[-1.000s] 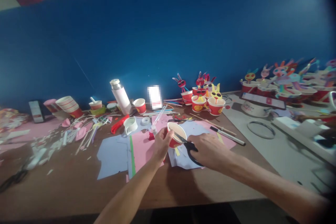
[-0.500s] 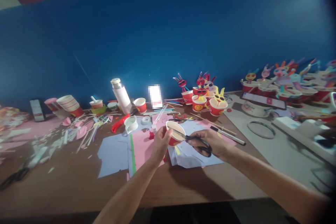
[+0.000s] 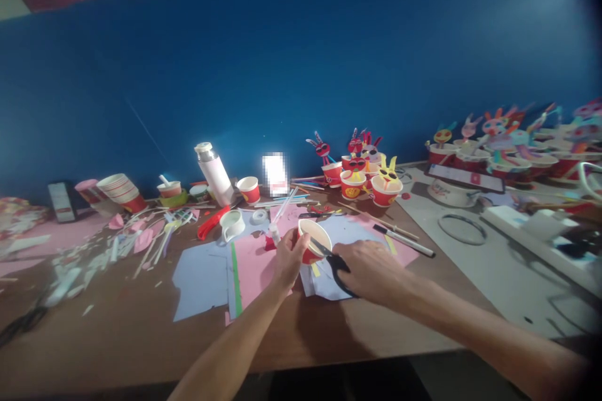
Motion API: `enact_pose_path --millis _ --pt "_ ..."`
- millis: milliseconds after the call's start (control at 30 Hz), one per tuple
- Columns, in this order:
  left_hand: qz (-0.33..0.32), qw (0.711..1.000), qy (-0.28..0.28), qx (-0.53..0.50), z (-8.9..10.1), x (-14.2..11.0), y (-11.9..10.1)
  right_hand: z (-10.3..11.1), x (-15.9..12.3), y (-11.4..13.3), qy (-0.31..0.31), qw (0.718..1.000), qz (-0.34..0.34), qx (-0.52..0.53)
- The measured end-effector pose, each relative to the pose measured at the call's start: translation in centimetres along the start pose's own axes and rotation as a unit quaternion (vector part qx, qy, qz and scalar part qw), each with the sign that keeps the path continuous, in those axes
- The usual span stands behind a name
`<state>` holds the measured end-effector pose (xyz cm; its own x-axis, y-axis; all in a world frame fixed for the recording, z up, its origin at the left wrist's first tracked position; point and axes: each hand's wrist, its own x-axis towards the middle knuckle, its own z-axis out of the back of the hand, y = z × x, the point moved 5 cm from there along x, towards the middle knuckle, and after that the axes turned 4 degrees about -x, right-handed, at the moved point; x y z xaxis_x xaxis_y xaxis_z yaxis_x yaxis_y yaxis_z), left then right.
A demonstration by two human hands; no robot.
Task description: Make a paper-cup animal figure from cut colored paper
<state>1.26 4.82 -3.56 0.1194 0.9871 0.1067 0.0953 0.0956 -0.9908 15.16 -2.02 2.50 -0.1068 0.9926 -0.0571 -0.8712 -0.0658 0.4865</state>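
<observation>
My left hand (image 3: 290,255) grips a red and white paper cup (image 3: 312,239) by its left side, thumb over the rim, with the cup's mouth tilted up towards me. In my right hand (image 3: 369,266) is a pair of black-handled scissors (image 3: 339,268), its blades reaching into the cup's mouth. Whether the tips touch the inner wall or bottom, I cannot tell. Beneath both hands lie pink paper (image 3: 256,263) and pale blue paper (image 3: 200,282). A black and white marker (image 3: 403,240) rests to the right of my right hand.
Behind the hands stand a white thermos (image 3: 215,175), another paper cup (image 3: 248,189) and a roll of white tape (image 3: 232,224). Cups with paper rabbit figures (image 3: 386,188) are at the back right. A power strip (image 3: 536,244) lies far right; paper scraps (image 3: 84,257) cover the left.
Half a second ago my right hand was turned with the scissors' handles swung right; now it is rotated back over them, much as one second ago. My left hand keeps the cup in place.
</observation>
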Motion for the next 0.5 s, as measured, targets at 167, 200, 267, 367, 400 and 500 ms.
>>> enact_pose_path --millis 167,200,267,367,400,500 --pt "-0.022 0.999 0.013 -0.033 0.2 0.2 -0.4 -1.0 1.2 -2.6 0.075 0.969 -0.020 0.234" --pt "-0.026 0.999 0.014 -0.039 0.2 0.2 -0.4 -1.4 1.2 -2.9 0.080 0.958 -0.022 0.275" --pt "-0.034 0.998 0.012 -0.049 0.2 0.3 -0.3 -2.0 0.9 -3.2 0.081 0.937 -0.023 0.339" --pt "-0.038 0.998 0.008 -0.056 0.2 0.3 -0.2 -2.0 0.4 -3.1 0.086 0.915 -0.033 0.392" --pt "-0.037 0.998 0.009 -0.056 0.1 0.2 -0.3 -1.8 0.2 -3.0 0.089 0.913 -0.038 0.397" --pt "-0.033 0.998 0.008 -0.052 0.1 0.1 -0.5 -0.5 -0.3 -2.5 0.099 0.917 -0.057 0.382"
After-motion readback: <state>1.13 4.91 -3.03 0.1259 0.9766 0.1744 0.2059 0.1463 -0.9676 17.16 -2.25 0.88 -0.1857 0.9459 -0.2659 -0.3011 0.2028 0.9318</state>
